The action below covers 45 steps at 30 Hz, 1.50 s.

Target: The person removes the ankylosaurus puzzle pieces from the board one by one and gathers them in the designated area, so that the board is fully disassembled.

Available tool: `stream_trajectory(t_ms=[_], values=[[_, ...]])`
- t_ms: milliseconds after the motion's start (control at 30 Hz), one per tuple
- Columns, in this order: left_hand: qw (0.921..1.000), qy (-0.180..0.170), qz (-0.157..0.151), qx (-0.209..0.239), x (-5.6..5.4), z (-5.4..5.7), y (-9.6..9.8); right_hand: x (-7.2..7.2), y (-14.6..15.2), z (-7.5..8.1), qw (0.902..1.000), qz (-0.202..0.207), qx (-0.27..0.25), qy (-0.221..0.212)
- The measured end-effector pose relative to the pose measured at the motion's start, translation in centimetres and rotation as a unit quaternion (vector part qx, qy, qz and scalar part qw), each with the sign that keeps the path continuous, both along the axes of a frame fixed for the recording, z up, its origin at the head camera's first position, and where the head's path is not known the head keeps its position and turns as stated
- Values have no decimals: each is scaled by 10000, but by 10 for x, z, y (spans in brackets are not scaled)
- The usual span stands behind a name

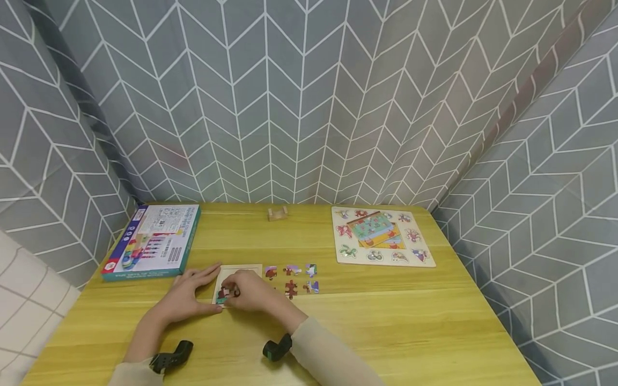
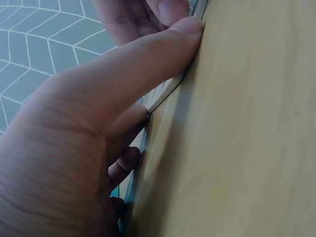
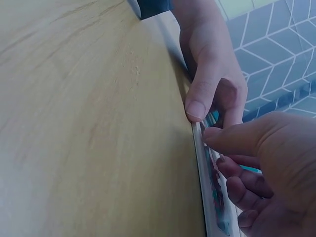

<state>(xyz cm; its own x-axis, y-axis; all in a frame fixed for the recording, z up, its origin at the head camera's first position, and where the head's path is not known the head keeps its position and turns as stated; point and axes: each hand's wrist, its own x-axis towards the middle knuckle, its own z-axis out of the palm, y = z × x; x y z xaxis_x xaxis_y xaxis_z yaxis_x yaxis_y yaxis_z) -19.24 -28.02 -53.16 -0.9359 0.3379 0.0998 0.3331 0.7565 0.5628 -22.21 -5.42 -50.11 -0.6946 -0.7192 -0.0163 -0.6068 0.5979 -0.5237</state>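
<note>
A small jigsaw tray [image 1: 238, 266] with a pale rim lies flat on the table, some dark red and teal picture showing in its near left corner. My left hand [image 1: 185, 295] spans the tray's left side, its thumb [image 2: 185, 29] at the near corner and its fingers spread toward the far one. Over the tray, my right hand [image 1: 248, 292] bends its fingers down and pinches a dark jigsaw piece [image 1: 224, 292] at that near left corner. The right thumb [image 3: 232, 138] comes close to the left thumb; the piece is mostly hidden by the fingers.
Several loose jigsaw pieces [image 1: 291, 288] lie just right of the tray. A boxed toy [image 1: 159, 241] sits at the back left. Farther back are a small wooden block [image 1: 277, 214] and, at the right, a wooden picture board [image 1: 343, 244] with cards on it. Curtains [image 1: 289, 107] surround the table.
</note>
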Motion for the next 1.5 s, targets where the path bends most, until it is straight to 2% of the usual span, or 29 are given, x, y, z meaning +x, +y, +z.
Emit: stream_trajectory(t_ms=[133, 267, 467, 667, 833, 1033, 1233, 1500], values=[[10000, -20, -1, -10, 0, -1, 0, 0, 4, 0, 9996, 38, -203, 168], [10000, -58, 22, -46, 0, -1, 0, 5, 16, 6, 9986, -200, -421, 252], [9999, -40, 13, -117, 0, 2, 2, 16, 52, 11, 9951, -652, -749, 24], [9999, -95, -23, -121, 1, 1, 1, 28, 90, 2, 9884, -928, -1183, -189], [9999, -73, -24, -129, 1, 1, 0, 40, 108, -6, 9872, -1087, -1169, -60], [9999, -79, -19, -76, -1, 0, 0, 53, 112, -15, 9880, -1072, -1098, -159], [9999, -69, -20, -70, -2, -2, 0, 59, 111, -20, 9904, -1092, -846, -16], [10000, 14, -16, -86, -2, -1, 0, 62, 112, -24, 9914, -979, -870, -20]])
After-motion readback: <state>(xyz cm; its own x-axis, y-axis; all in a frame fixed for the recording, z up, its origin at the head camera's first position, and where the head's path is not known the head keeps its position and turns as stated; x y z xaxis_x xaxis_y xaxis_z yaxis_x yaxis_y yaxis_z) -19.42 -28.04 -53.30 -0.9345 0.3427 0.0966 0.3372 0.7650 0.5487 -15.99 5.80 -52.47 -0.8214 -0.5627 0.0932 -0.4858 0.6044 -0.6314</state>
